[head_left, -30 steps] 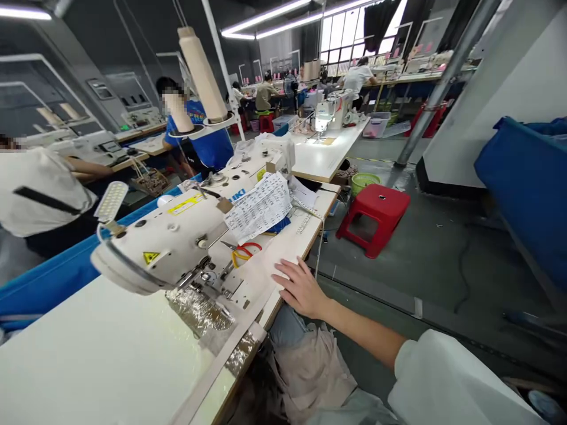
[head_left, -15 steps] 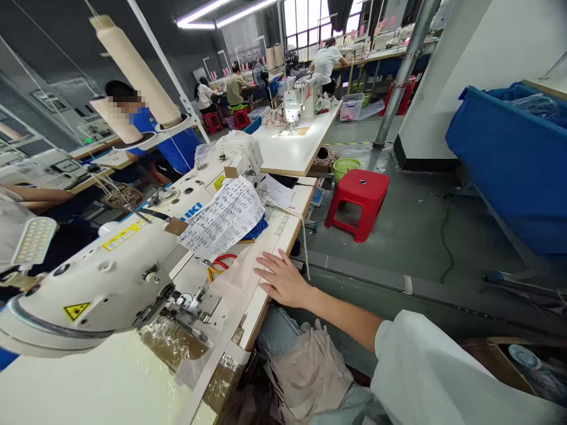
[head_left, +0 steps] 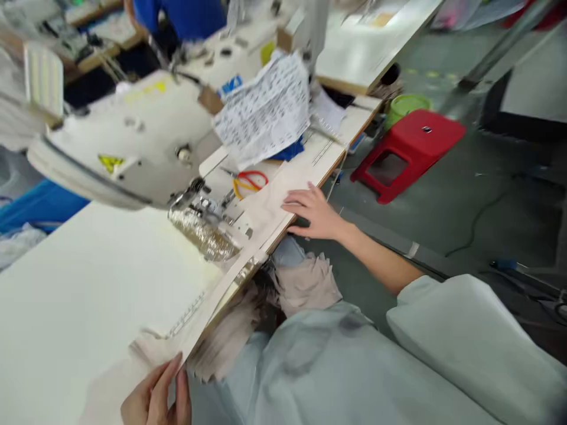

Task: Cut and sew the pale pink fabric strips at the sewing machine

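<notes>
At counter's near edge, left hand (head_left: 155, 395) w/ closed grip is pinching beige fabric (head_left: 270, 206); right hand (head_left: 312, 209), open, is pressing it flat. Fabric could be bunching near needle (head_left: 195, 195).

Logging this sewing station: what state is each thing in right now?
Right hand: flat on the fabric strip.
Left hand: pinching the strip's near end.
Scissors: lying closed beside the sewing machine.
Paper sheet: draped over the machine.
Red stool: upright, unoccupied.
</notes>
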Demonstrator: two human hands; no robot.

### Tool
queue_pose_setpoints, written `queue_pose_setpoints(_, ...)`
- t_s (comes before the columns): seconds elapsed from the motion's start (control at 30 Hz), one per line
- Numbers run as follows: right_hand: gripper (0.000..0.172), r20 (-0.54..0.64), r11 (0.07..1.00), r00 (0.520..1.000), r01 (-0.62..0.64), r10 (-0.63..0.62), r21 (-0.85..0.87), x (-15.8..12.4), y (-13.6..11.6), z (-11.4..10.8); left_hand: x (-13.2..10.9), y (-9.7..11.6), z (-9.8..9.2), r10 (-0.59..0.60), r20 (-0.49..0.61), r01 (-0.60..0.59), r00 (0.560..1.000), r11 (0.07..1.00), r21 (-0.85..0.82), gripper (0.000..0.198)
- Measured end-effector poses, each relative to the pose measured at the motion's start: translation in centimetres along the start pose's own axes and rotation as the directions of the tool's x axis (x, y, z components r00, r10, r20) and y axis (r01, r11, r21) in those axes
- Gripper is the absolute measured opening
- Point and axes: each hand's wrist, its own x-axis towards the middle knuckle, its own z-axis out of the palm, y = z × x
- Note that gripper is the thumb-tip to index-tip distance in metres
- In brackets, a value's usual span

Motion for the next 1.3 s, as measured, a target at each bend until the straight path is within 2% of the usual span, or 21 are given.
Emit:
queue_pose_setpoints(0.07, 0.021, -0.062, 0.999, 0.997, 0.041, -0.040, 0.015, -0.9, -0.8, 0.0, -3.3, -0.8, -0.8, 0.056, -0.093, -0.046, 0.994, 0.993, 0.107, 0.018)
queue_pose_setpoints(0.1, 0.018, -0.092, 0.999, 0.995, 0.048, -0.046, 0.015, -1.3, -1.4, 0.1, -4.8, -1.3, -1.0, 0.047, -0.106, -0.033, 0.993, 0.990, 0.134, 0.016)
queue_pose_setpoints(0.13, 0.018, -0.114, 0.999, 0.992, 0.051, -0.049, 0.016, -1.8, -2.2, 0.4, -6.2, -1.8, -1.0, 0.012, -0.106, 0.005, 0.994, 0.988, 0.153, 0.014)
queue_pose_setpoints(0.2, 0.018, -0.116, 0.998, 0.991, 0.063, -0.059, 0.031, -2.6, -4.3, 1.3, -8.7, -3.2, -0.5, -0.137, -0.101, 0.155, 0.985, 0.968, 0.199, 0.010)
queue_pose_setpoints(0.3, 0.023, 0.026, 0.989, 0.995, 0.090, -0.093, 0.116, -4.2, -7.5, 3.5, -11.6, -5.5, 1.3, -0.414, 0.003, 0.402, 0.910, 0.886, 0.231, 0.023)
queue_pose_setpoints(0.4, 0.027, 0.254, 0.980, 0.967, -0.017, -0.035, 0.199, -6.5, -9.5, 5.3, -13.3, -6.4, 3.1, -0.503, 0.136, 0.475, 0.854, 0.859, 0.193, 0.042)
queue_pose_setpoints(0.5, 0.024, 0.488, 0.950, 0.858, -0.267, 0.160, 0.159, -9.4, -9.7, 6.1, -13.1, -4.7, 3.9, -0.527, 0.071, 0.514, 0.847, 0.845, 0.146, 0.049)
queue_pose_setpoints(0.57, 0.022, 0.568, 0.920, 0.777, -0.384, 0.272, 0.085, -11.1, -9.3, 6.4, -11.9, -2.4, 4.3, -0.545, 0.020, 0.542, 0.838, 0.837, 0.076, 0.043)
queue_pose_setpoints(0.63, 0.022, 0.586, 0.902, 0.740, -0.431, 0.331, 0.034, -12.3, -8.9, 6.7, -10.0, 0.5, 5.4, -0.555, 0.075, 0.559, 0.828, 0.828, -0.045, 0.036)
queue_pose_setpoints(0.67, 0.020, 0.595, 0.900, 0.730, -0.435, 0.336, 0.025, -12.7, -8.9, 6.9, -8.9, 2.0, 6.4, -0.544, 0.155, 0.563, 0.825, 0.817, -0.126, 0.033)
queue_pose_setpoints(0.73, 0.013, 0.628, 0.905, 0.712, -0.424, 0.314, 0.028, -13.2, -9.4, 7.1, -6.8, 5.1, 9.3, -0.412, 0.338, 0.517, 0.846, 0.791, -0.327, 0.029)
queue_pose_setpoints(0.8, 0.007, 0.666, 0.920, 0.701, -0.388, 0.256, 0.056, -13.6, -10.4, 7.0, -5.0, 7.9, 12.6, -0.188, 0.462, 0.425, 0.867, 0.762, -0.488, 0.029)
queue_pose_setpoints(0.83, 0.006, 0.681, 0.927, 0.699, -0.366, 0.220, 0.076, -13.7, -11.0, 6.8, -4.4, 9.1, 14.2, -0.056, 0.507, 0.369, 0.860, 0.754, -0.544, 0.032)
queue_pose_setpoints(0.87, 0.006, 0.693, 0.933, 0.697, -0.347, 0.186, 0.098, -13.9, -11.5, 6.6, -4.0, 10.1, 15.6, 0.089, 0.557, 0.310, 0.826, 0.753, -0.580, 0.035)
queue_pose_setpoints(0.9, 0.006, 0.701, 0.936, 0.695, -0.332, 0.159, 0.117, -14.1, -11.8, 6.3, -3.7, 10.9, 16.6, 0.215, 0.598, 0.258, 0.772, 0.753, -0.605, 0.037)
queue_pose_setpoints(0.97, 0.007, 0.705, 0.933, 0.694, -0.333, 0.146, 0.134, -14.5, -12.0, 5.7, -3.7, 11.8, 17.7, 0.390, 0.658, 0.183, 0.644, 0.757, -0.627, 0.033)
queue_pose_setpoints(1.0, 0.008, 0.698, 0.928, 0.695, -0.351, 0.169, 0.124, -14.7, -11.9, 5.5, -3.8, 12.0, 17.8, 0.427, 0.676, 0.164, 0.600, 0.762, -0.627, 0.030)
queue_pose_setpoints(1.03, 0.010, 0.684, 0.920, 0.699, -0.378, 0.211, 0.102, -14.7, -11.5, 5.5, -3.9, 11.9, 17.8, 0.441, 0.687, 0.156, 0.577, 0.766, -0.623, 0.027)
queue_pose_setpoints(1.13, 0.021, 0.596, 0.879, 0.703, -0.476, 0.387, -0.009, -14.2, -10.0, 6.1, -4.2, 11.5, 17.2, 0.440, 0.708, 0.150, 0.552, 0.783, -0.604, 0.027)
queue_pose_setpoints(1.2, 0.020, 0.539, 0.852, 0.697, -0.517, 0.472, -0.078, -13.3, -9.2, 7.4, -4.2, 11.3, 17.1, 0.437, 0.715, 0.147, 0.546, 0.790, -0.595, 0.028)
queue_pose_setpoints(1.3, 0.017, 0.532, 0.850, 0.691, -0.514, 0.490, -0.115, -11.5, -8.7, 9.7, -4.4, 11.4, 17.2, 0.424, 0.717, 0.154, 0.553, 0.794, -0.588, 0.028)
